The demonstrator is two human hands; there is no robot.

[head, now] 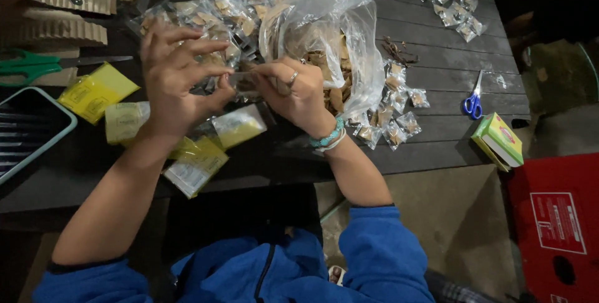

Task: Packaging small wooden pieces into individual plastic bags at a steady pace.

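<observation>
Both hands, left hand (178, 75) and right hand (293, 94), pinch a small clear packet (244, 81) before the big plastic bag (337, 34)

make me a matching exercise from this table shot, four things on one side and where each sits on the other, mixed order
Things:
1. green-handled scissors
2. blue-handled scissors
3. big clear plastic bag
4. small clear sachet

Places:
A. between the left hand and the right hand
B. far left of the table, by the corrugated cardboard
C. right part of the table, near a small green and yellow box
D. just behind the right hand, open and holding brown pieces

Pairs: 1-B, 2-C, 3-D, 4-A
</observation>
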